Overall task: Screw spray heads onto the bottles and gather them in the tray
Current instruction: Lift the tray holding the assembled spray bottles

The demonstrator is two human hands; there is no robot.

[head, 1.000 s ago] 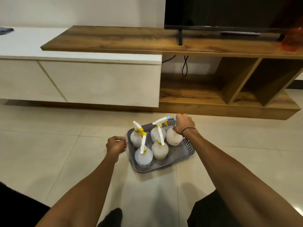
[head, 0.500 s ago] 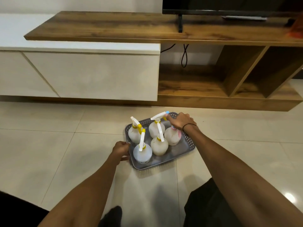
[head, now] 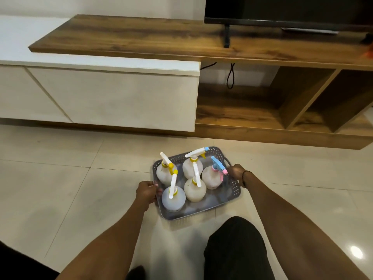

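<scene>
My left hand (head: 146, 191) grips the tray (head: 232, 196) rim on 1 side, right hand (head: 236, 174) curled on the opp. rim, prob. to lift it level. All 5 bottles (head: 194, 190) stand upright inside w/ spray heads on, so task looks about done.

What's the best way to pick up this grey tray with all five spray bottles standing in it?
Grip the tray by its two short rims, one hand from each side, as the left hand and right hand do now. The bottles stand tall and loose, so lift level, I'd judge.
</scene>
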